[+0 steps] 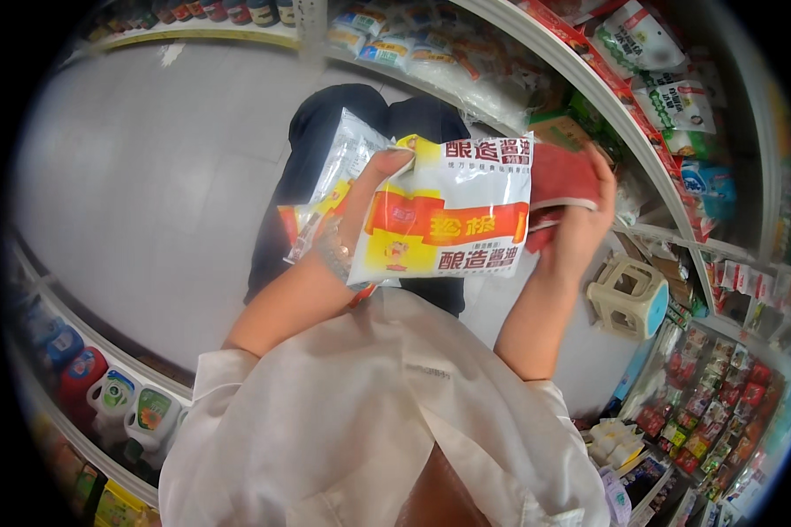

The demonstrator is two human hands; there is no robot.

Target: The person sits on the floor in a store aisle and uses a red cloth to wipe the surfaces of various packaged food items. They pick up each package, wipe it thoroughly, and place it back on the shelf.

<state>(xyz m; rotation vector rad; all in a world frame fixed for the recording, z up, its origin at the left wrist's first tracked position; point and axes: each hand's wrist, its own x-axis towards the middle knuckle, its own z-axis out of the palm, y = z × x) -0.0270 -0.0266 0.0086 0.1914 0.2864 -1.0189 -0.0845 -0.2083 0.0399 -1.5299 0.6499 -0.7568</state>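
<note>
My left hand (pixel 375 180) grips a plump white soy sauce pouch (pixel 479 184) with red and yellow print, its thumb over the near side and the other fingers hidden behind. Against the pouch's right edge is a red cloth (pixel 564 176) with a white hem. My right hand (pixel 596 198) is closed round that cloth, its fingers partly hidden by it. A second white pouch (pixel 347 145) shows beyond my left wrist, over my dark trousers (pixel 312 132); what supports it is hidden. A band circles my left wrist.
Bagged goods fill the low shelf (pixel 501 75) ahead and the curved shelves (pixel 668 97) on the right. A beige plastic stool (pixel 627 297) stands at right on the grey floor (pixel 167 193). Detergent bottles (pixel 114 391) line the lower-left shelf. Jars (pixel 237 10) stand at the far left.
</note>
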